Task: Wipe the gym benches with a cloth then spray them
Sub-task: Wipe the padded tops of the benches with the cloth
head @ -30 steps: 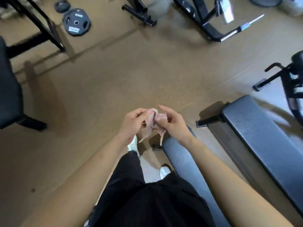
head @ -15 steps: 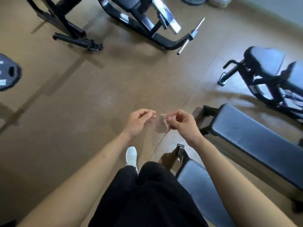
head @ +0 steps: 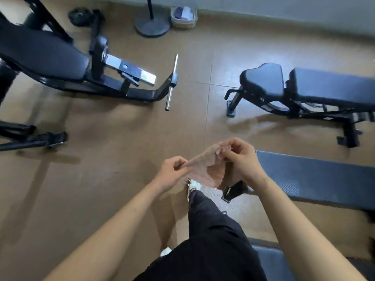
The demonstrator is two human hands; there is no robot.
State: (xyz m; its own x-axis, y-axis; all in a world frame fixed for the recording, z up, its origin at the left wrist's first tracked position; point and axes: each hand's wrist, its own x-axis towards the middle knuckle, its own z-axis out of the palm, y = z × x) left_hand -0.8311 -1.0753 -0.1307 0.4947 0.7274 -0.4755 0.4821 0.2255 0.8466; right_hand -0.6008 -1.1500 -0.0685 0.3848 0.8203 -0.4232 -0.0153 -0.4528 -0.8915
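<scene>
A thin pinkish cloth (head: 207, 169) hangs spread between my two hands in front of me. My left hand (head: 172, 173) pinches its lower left corner. My right hand (head: 241, 157) pinches the upper right edge, held a little higher. Just right of my hands lies a flat dark grey gym bench (head: 316, 177). Another bench pad (head: 274, 262) shows at the bottom right beside my leg. Further back on the right stands a black adjustable bench (head: 324, 88). No spray bottle is in view.
A black weight machine (head: 50, 57) with a chrome bar (head: 171, 82) fills the left. A round stand base (head: 152, 25) and a small basket (head: 183, 16) sit by the back wall. My black-trousered leg and white shoe (head: 192, 186) stand on brown floor.
The view has swung up and to the right, bringing the back wall and the adjustable bench into sight. My hands have drawn apart and the bunched cloth now hangs spread between them.
</scene>
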